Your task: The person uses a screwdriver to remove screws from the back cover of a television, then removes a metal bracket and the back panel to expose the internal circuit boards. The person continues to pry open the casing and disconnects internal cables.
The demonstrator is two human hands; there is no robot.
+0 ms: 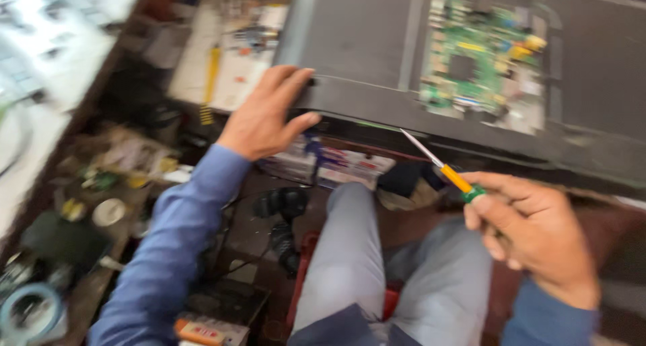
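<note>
Cluttered workshop: left hand (pixel 266 114) grips panel (pixel 363 56) edge; right hand (pixel 531 228) holds screwdriver (pixel 441 164).

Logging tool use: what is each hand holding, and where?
Right hand grips a screwdriver by its handle. Left hand holds the dark panel at its corner edge.

Screwdriver (pixel 445 167): yellow-and-green handle, thin bright metal shaft, held tilted with the tip pointing to 10 o'clock toward the panel edge. Dark grey television back panel (pixel 363 56): lying flat at 12 o'clock, exposed green circuit board (pixel 481 56) in its open recess, view blurred.
</note>
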